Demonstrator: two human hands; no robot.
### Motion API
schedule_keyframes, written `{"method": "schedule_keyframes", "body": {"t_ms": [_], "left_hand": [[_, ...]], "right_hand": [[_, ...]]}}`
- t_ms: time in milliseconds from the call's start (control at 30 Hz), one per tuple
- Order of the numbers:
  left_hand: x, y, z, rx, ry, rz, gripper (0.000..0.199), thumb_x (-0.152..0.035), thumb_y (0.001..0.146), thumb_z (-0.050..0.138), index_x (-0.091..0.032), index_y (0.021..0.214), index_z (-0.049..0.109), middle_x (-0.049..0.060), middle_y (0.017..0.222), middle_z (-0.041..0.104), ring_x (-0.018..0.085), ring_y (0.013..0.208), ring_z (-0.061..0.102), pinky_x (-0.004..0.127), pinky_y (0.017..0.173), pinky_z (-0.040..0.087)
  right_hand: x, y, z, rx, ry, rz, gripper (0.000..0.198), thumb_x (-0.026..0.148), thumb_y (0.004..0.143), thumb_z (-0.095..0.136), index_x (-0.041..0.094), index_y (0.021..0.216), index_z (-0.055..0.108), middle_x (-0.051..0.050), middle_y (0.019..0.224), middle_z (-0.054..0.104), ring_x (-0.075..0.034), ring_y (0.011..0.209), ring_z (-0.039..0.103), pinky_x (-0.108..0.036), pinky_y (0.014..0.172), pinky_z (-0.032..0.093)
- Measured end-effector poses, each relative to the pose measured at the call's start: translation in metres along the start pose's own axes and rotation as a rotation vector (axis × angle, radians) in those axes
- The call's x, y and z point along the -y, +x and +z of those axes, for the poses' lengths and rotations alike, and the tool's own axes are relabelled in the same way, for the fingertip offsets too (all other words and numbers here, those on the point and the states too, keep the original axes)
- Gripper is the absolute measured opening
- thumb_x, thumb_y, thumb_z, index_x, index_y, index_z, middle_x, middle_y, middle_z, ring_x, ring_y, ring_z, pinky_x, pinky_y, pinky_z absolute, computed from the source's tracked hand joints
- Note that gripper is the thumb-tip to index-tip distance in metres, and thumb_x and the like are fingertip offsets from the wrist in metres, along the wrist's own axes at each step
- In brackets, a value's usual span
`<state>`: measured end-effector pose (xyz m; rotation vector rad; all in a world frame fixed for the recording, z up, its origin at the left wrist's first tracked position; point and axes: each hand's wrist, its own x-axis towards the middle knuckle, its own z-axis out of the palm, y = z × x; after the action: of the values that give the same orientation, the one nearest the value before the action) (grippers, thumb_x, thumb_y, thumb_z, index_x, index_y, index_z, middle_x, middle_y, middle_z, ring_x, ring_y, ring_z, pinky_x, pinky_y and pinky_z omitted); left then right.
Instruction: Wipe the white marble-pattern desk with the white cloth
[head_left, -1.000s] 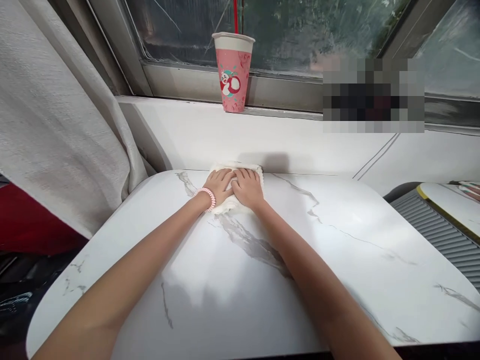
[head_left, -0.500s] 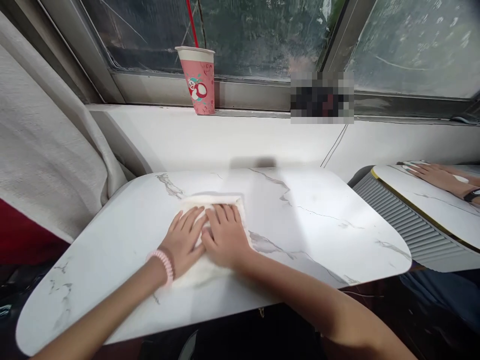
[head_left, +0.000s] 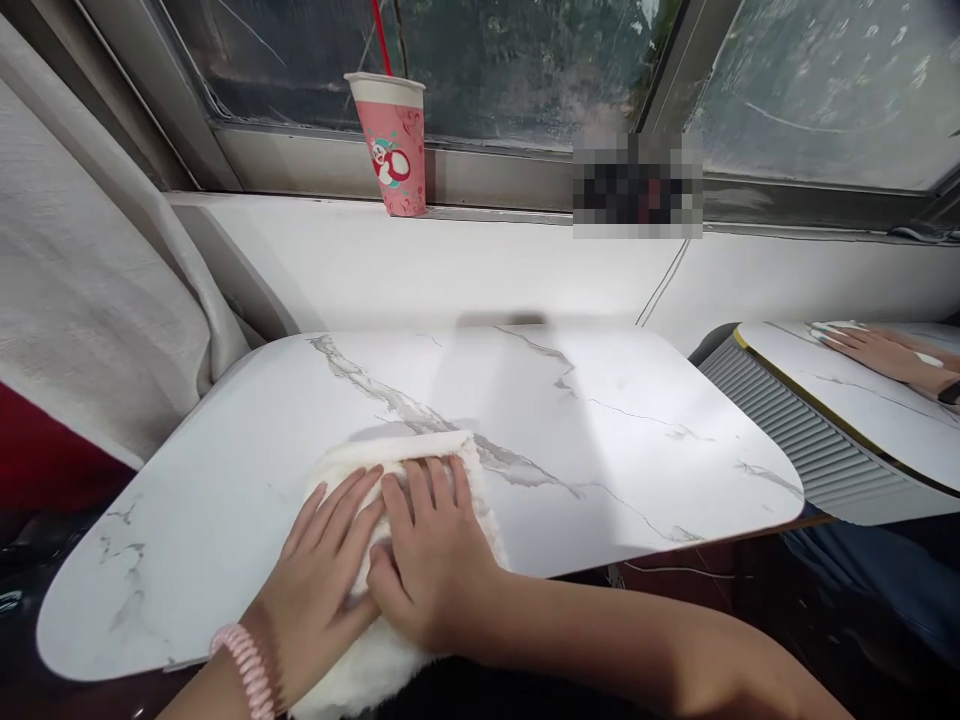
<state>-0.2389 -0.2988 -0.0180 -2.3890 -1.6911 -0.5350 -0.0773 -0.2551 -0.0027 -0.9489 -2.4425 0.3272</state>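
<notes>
**White, grey-veined, round-cornered table [head_left: 652, 440]; fluffy white cloth [head_left: 379, 660] under two flat hands**

The table stretches from lower left to right of centre in the frame. The cloth lies low in the frame, left of centre, directly beneath both palms; its far and right edges show beyond the fingers. The left hand [head_left: 322, 560] and right hand [head_left: 435, 550] rest side by side, open, fingers extended, touching the cloth without closing around it. A pink, white-rimmed paper cup [head_left: 394, 150] stands in the upper left. A pink coiled band [head_left: 247, 665] sits behind the left hand.
</notes>
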Motion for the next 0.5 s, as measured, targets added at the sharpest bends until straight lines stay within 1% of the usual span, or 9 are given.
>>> {"method": "schedule_keyframes", "body": {"t_ms": [167, 267, 367, 433, 500], "left_hand": [[0.013, -0.007, -0.004, 0.016, -0.025, -0.039, 0.059, -0.033, 0.09, 0.036, -0.024, 0.148, 0.028, 0.01, 0.148, 0.042, 0.028, 0.137, 0.037, 0.05, 0.116, 0.023], [0.03, -0.006, -0.003, 0.069, -0.039, -0.061, 0.06, -0.038, 0.09, 0.037, -0.025, 0.147, 0.027, 0.009, 0.149, 0.04, 0.029, 0.139, 0.034, 0.051, 0.116, 0.022], [0.055, 0.007, -0.001, 0.158, -0.042, -0.073, 0.06, -0.042, 0.088, 0.039, -0.024, 0.145, 0.031, 0.01, 0.15, 0.039, 0.03, 0.14, 0.031, 0.053, 0.116, 0.02], [0.076, 0.022, 0.0, 0.214, -0.059, -0.09, 0.062, -0.043, 0.086, 0.039, -0.02, 0.143, 0.032, 0.013, 0.15, 0.039, 0.031, 0.14, 0.031, 0.054, 0.117, 0.017], [0.097, 0.042, 0.002, 0.27, -0.089, -0.072, 0.064, -0.043, 0.083, 0.043, -0.018, 0.142, 0.034, 0.014, 0.151, 0.037, 0.03, 0.141, 0.029, 0.054, 0.117, 0.015]], "right_hand": [[0.006, 0.012, 0.006, 0.025, 0.014, -0.016, 0.057, 0.036, 0.091, 0.041, 0.004, 0.139, 0.042, -0.021, 0.142, 0.043, -0.034, 0.132, 0.033, -0.058, 0.117, 0.013], [0.006, 0.026, 0.011, 0.02, 0.019, -0.017, 0.053, 0.034, 0.091, 0.042, 0.006, 0.136, 0.045, -0.019, 0.14, 0.045, -0.033, 0.13, 0.034, -0.058, 0.116, 0.014], [0.002, 0.047, 0.021, 0.007, 0.007, -0.009, 0.049, 0.031, 0.091, 0.04, 0.007, 0.132, 0.048, -0.018, 0.138, 0.047, -0.033, 0.127, 0.037, -0.057, 0.115, 0.015], [-0.001, 0.066, 0.03, -0.011, -0.029, 0.009, 0.048, 0.03, 0.091, 0.04, 0.006, 0.132, 0.049, -0.019, 0.136, 0.047, -0.034, 0.126, 0.037, -0.058, 0.114, 0.015], [-0.005, 0.086, 0.04, -0.037, -0.065, 0.043, 0.044, 0.029, 0.091, 0.04, 0.008, 0.129, 0.051, -0.018, 0.134, 0.049, -0.033, 0.125, 0.037, -0.057, 0.113, 0.016]]}}
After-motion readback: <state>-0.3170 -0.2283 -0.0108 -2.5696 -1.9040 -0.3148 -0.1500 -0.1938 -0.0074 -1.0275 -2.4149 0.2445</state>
